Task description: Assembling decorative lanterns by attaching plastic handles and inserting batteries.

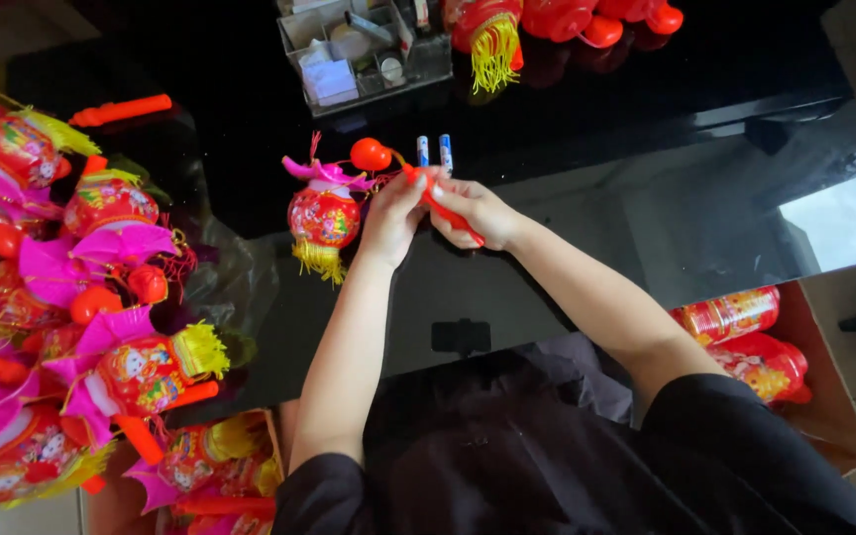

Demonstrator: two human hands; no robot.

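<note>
Hands: our left hand (391, 210) and right hand (475, 210) both pinch the red stick (445, 210).
Lantern: the red lantern (323, 218) hangs left of our fingers, stick slanting right.

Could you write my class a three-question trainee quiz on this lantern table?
1. True or false: both hands hold the red stick.
2. What lies just beyond the hands? A) two small batteries B) scissors C) a cup
3. On which side of the left hand does the small red lantern hang?

Key:
1. True; the right hand grips it too.
2. A
3. Its left, with a yellow fringe beneath.
</note>
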